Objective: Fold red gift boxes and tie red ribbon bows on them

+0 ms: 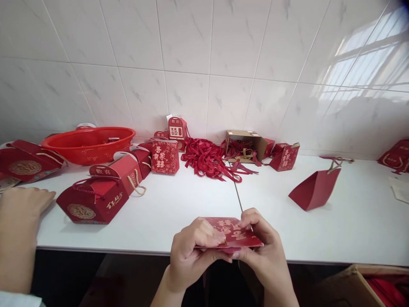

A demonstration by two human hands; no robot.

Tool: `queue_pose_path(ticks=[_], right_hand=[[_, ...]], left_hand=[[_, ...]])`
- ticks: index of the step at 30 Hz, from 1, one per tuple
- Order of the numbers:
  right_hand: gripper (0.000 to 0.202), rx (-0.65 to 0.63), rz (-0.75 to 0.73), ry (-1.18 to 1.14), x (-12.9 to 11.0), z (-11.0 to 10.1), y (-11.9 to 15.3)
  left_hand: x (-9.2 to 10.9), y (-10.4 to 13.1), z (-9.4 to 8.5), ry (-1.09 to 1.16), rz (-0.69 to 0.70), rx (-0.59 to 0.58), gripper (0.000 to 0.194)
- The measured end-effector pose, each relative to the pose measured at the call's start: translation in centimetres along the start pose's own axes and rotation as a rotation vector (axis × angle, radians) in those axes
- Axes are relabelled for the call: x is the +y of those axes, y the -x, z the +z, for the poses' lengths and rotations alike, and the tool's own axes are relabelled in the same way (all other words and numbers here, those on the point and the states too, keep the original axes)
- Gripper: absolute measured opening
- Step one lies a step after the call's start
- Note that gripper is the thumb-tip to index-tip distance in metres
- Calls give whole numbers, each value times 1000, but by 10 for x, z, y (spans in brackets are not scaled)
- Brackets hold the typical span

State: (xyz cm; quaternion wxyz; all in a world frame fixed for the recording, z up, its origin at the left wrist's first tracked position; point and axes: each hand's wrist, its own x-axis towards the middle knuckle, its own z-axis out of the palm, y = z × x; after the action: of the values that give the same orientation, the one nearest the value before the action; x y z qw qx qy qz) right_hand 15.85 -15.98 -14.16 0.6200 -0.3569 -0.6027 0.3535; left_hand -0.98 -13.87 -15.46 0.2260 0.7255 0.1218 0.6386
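Observation:
Between my two hands is a flat red gift box (228, 230) with gold characters on its upper face, held above the table's front edge. My left hand (194, 245) pinches its left side, thumb beneath and fingers curled on top. At the other end my right hand (263, 243) grips the right side, with the thumb under the near edge and the index finger bent over the top. On the tabletop to the right stands a folded red box (316, 189) with a loop at its tip. The box's underside is mostly hidden from me.
Red ribbons (207, 157) lie heaped by the wall, beside a small cardboard box (246, 145). Assembled red boxes (92, 198) and a red plastic basin (89, 145) occupy the left. Another person's hand (27, 200) rests at far left. A carton (348, 281) sits low at right.

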Motion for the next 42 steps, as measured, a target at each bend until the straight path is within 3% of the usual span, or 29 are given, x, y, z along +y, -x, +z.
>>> queue_pose_path(ticks=[6, 13, 16, 20, 22, 25, 29, 31, 34, 37, 39, 42], right_hand=[[37, -38, 15, 54, 9, -19, 0], [45, -236, 286, 273, 8, -65, 12], [38, -311, 263, 333, 0, -65, 15], [6, -411, 187, 448, -9, -60, 13], [10, -423, 148, 454, -11, -63, 13], [8, -257, 83, 398, -15, -66, 17], [8, 282, -107, 166, -26, -44, 25], [3, 420, -256, 64, -35, -23, 23], [34, 475, -425, 119, -46, 2, 12], [28, 497, -452, 193, -47, 11, 0], [18, 420, -373, 164, -43, 7, -4], [31, 153, -202, 88, -37, -7, -5]], left_hand=[[2, -1, -2, 18, -62, -12, 26], [5, -2, 6, -11, -90, 89, 31], [6, -3, 9, -38, -106, 120, 31], [5, -3, 11, -76, -81, 120, 32], [4, -3, 12, -95, -60, 132, 33], [4, -2, 13, -98, -29, 123, 35], [6, 0, 12, -84, -14, 92, 37], [8, 1, 11, -91, -10, 70, 38], [9, 3, 9, -97, 0, 31, 41], [10, 3, 9, -94, -17, 24, 40], [11, 2, 9, -93, -23, 30, 39], [13, 0, 9, -95, -28, 25, 37]])
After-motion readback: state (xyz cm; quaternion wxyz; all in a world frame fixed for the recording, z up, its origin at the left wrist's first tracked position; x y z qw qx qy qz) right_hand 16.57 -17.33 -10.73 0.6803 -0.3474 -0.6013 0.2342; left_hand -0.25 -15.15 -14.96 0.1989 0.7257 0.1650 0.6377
